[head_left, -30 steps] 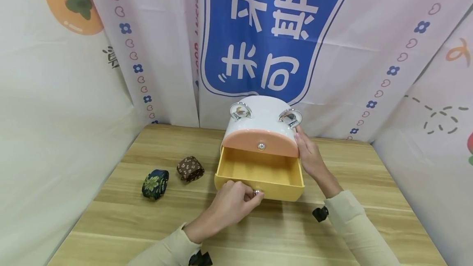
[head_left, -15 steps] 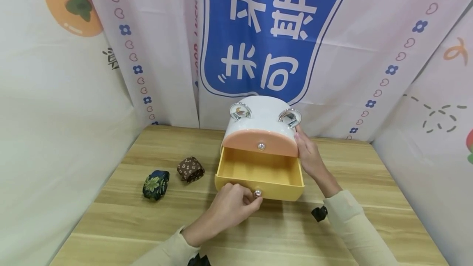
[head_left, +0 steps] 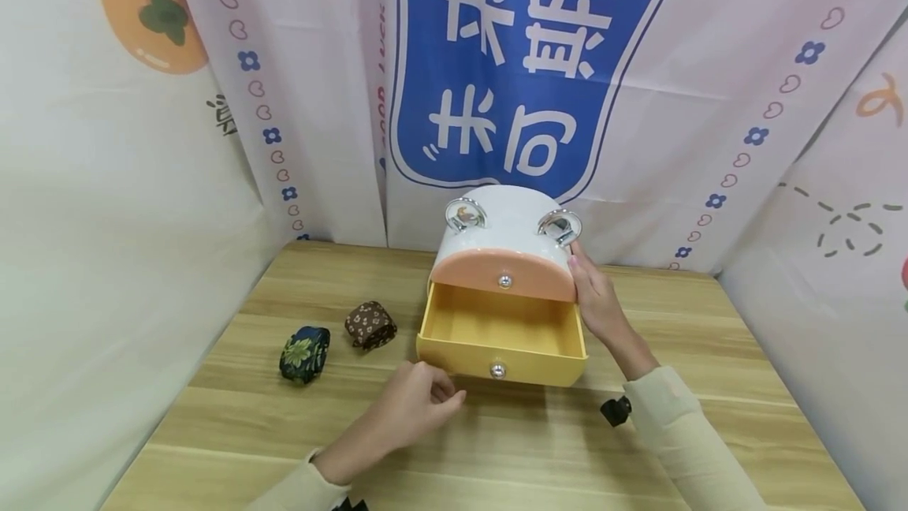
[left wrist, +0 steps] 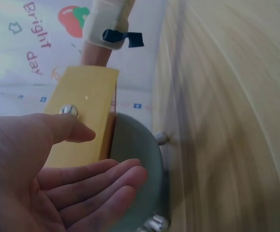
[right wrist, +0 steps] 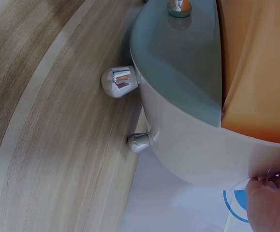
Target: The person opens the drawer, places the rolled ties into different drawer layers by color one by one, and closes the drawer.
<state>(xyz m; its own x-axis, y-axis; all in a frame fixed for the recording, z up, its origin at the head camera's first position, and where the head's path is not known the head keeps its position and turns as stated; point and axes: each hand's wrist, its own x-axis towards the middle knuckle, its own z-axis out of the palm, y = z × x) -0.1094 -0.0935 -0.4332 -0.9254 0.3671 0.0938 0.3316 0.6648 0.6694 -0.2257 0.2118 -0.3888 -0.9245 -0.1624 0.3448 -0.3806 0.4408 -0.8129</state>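
Observation:
A small drawer box (head_left: 514, 215) with a white rounded shell, two silver rings on top and a peach upper drawer front stands at the back of the table. Its yellow drawer (head_left: 454, 357) is pulled out, and the inside is bare. Just in front of the yellow drawer's left part is my left hand (head_left: 414, 408), apart from its silver knob (head_left: 499, 370); the left wrist view shows loosely extended fingers with nothing in them. My right hand (head_left: 599, 302) holds the shell's right side below the ring. In the right wrist view its fingertips bend against the shell (right wrist: 202, 154).
To the left lie a brown flowered cloth roll (head_left: 370, 325) and a dark roll with a green-yellow leaf pattern (head_left: 305, 355). Printed curtains hang behind and on both sides of the wooden table (head_left: 234, 448). Silver feet (right wrist: 119, 81) support the box.
My left hand has let go of the drawer knob and drawn back left and toward me. The drawer stays out, and my right hand keeps its place on the box.

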